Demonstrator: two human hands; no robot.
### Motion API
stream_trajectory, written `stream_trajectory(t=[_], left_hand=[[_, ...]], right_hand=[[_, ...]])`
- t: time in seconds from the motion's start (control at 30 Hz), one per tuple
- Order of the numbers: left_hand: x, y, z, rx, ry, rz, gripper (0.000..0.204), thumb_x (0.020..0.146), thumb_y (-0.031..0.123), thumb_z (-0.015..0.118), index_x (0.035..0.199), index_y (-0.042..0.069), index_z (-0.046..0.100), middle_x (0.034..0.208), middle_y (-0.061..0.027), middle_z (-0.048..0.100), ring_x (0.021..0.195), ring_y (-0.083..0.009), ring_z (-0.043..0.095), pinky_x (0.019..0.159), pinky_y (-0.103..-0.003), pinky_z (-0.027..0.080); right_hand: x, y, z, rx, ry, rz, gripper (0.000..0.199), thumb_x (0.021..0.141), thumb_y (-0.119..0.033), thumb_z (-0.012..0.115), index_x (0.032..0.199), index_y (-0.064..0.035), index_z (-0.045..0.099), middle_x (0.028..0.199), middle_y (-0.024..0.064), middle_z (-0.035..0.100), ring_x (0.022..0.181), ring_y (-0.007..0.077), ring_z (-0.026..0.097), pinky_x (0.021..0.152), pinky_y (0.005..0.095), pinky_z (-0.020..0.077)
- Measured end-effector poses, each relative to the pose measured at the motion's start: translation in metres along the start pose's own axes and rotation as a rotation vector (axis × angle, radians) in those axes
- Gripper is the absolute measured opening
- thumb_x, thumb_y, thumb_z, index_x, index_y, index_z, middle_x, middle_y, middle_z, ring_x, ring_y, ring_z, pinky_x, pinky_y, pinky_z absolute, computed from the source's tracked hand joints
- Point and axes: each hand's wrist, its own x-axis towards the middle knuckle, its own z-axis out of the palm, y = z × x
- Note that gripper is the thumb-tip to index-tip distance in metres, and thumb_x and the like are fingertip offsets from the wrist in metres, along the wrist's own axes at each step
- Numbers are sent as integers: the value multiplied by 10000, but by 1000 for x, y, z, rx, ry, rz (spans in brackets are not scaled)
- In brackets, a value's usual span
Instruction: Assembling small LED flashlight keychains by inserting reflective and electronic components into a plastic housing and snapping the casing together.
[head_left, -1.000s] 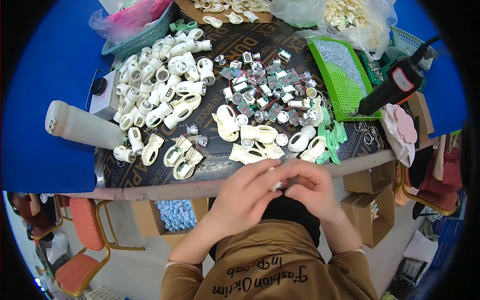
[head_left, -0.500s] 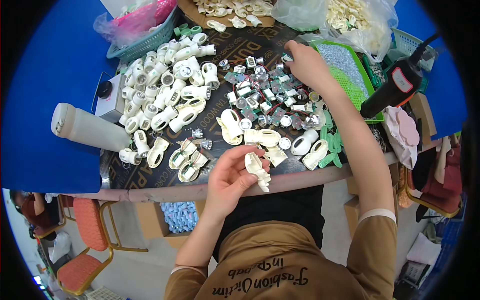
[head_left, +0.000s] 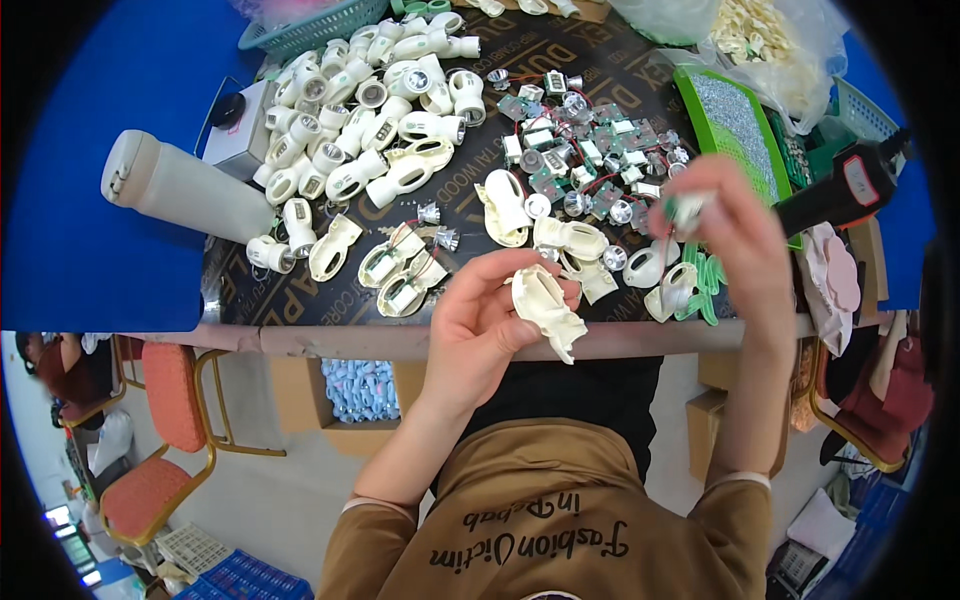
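Note:
Above the table's front edge, my left hand (head_left: 474,318) is closed on a cream plastic shell half (head_left: 545,303), its hollow side partly showing. My right hand (head_left: 738,212), smeared by motion, grips a small circuit board assembly (head_left: 688,208) with a white block and a dangling wire. Below that hand lie cream shell pieces (head_left: 652,264) and green plastic strips (head_left: 706,285). Behind the hands spreads a heap of circuit boards with reflectors and red wires (head_left: 585,150). To the left are white mini torches (head_left: 345,140) in a pile, and two shell halves with boards inside (head_left: 398,275).
A pale bottle (head_left: 190,185) leans at the left beside a grey box with a black knob (head_left: 240,130). On the right stand a green tray (head_left: 690,85) of tiny silvery parts and a black corded tool (head_left: 845,190). A blue basket (head_left: 320,38) sits at the back left.
My right hand has come back from the far side of the board heap toward me, carrying a circuit board assembly. The left hand still holds the shell half, and the view has shifted.

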Motion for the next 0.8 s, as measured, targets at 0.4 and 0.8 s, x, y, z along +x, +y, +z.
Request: stream_trajectory(t=[0.4,0.8], left_hand=[[-8,-4,9,170,-140,219,465,707,-119,647,1127,-15,475,1150,-178,484,1057,-295,542,882,-402,490],[-19,0,13,383,-81,278,473,665,-143,683,1084,-5,512,1155,-161,464,1066,-262,529,889,-375,497]], right_hand=[[-55,5,68,323,140,39,346,762,32,616,1078,-27,488,954,37,510,838,83,485,671,216,415],[-43,-12,73,-299,96,-209,307,665,-5,673,968,-43,641,831,68,623,708,200,558,574,284,442]])
